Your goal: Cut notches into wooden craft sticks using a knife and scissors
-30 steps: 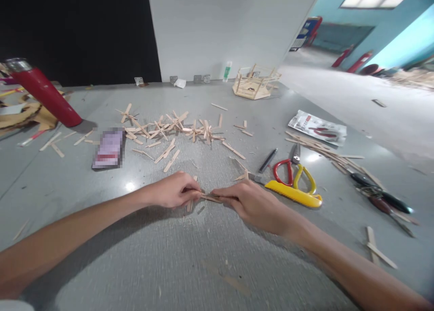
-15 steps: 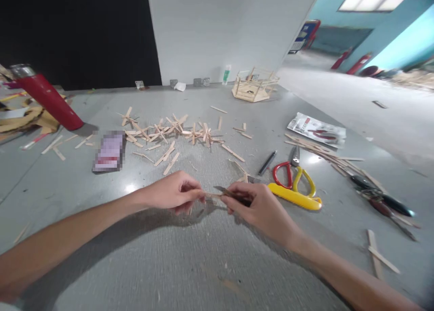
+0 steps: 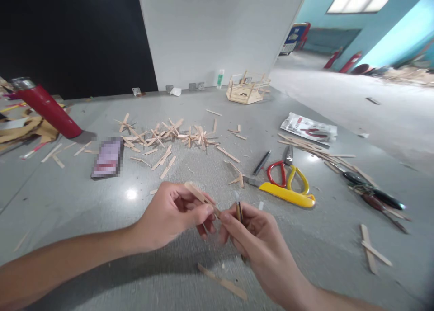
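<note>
My left hand [image 3: 171, 216] is raised above the grey floor and pinches a thin wooden craft stick [image 3: 200, 195] that slants up to the left. My right hand [image 3: 257, 238] meets it at the stick's lower end, fingers closed round a slim dark tool with a pale tip [image 3: 238, 207], held upright. Below the hands another wooden stick [image 3: 222, 281] lies flat on the floor.
Ahead lie a scatter of glued stick pieces [image 3: 162, 134], a blurred phone [image 3: 107, 158], a red bottle [image 3: 45, 106] and a stick-built basket [image 3: 246, 90]. To the right are red and yellow-handled tools [image 3: 288, 184], a dark pen [image 3: 261, 162], a packet [image 3: 312, 128], pliers [image 3: 376, 195] and loose sticks [image 3: 371, 250].
Both hands have lifted off the floor toward me. The stick went from lying flat under the fingers to being held up in the air, and the tool now stands upright.
</note>
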Tool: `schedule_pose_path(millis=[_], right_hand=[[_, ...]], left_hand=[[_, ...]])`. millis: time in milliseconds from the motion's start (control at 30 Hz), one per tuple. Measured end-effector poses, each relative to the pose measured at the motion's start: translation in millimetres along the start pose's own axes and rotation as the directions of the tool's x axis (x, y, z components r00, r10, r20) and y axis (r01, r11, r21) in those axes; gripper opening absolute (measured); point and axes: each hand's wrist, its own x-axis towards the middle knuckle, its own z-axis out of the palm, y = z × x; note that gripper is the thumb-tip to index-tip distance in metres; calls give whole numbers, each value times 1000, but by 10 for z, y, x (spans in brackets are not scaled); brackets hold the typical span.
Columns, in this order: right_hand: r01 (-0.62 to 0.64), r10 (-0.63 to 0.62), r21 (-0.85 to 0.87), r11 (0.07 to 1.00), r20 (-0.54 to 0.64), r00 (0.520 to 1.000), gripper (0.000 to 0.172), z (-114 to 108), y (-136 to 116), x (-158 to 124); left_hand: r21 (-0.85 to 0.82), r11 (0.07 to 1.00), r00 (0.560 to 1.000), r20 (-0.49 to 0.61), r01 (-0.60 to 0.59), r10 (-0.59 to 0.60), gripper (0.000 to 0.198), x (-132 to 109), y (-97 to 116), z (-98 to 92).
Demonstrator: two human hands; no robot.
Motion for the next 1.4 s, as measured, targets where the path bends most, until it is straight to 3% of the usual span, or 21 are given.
schedule_pose_path(millis=[167, 333, 500, 633, 733, 867, 1000, 1100, 1233, 1400], right_hand=[[3, -3, 46, 999, 5, 1000, 39, 20, -6, -38], [-4, 2, 64, 998, 30, 1000, 39, 49, -23, -25], [8, -8, 11, 1000, 57, 998, 28, 29, 5, -14], [153, -149, -235, 960, 32, 988, 14, -34, 29, -42], [296, -311, -435, 850, 37, 950, 13, -78, 24, -69], [452, -539, -592, 668, 34, 841, 22, -111, -22, -95], [513, -611, -615, 599, 63, 789, 36, -121, -71, -115], [495, -582, -602, 627, 61, 811, 40, -115, -82, -126], [464, -546, -592, 659, 49, 837, 37, -113, -59, -132], [455, -512, -609, 650, 91, 854, 34, -154, -63, -116]], left_hand=[[-29, 1000, 999, 35, 6, -5, 10, -4, -9, 28], [85, 996, 994, 106, 2, -11, 20, -18, -37, 27], [298, 954, 998, -32, -43, 56, 32, -95, -16, 29], [409, 912, 997, -58, -19, 47, 37, -178, 7, 79], [456, 890, 998, -51, -19, 48, 37, -200, 15, 110], [497, 868, 996, -67, -25, 67, 36, -182, 29, 116], [524, 851, 995, -56, -37, 78, 33, -174, 36, 103], [591, 802, 989, -39, -92, 142, 30, -178, 31, 90], [748, 642, 965, -6, -171, 263, 30, -181, 27, 75], [824, 533, 947, 14, -193, 322, 32, -187, 36, 65]])
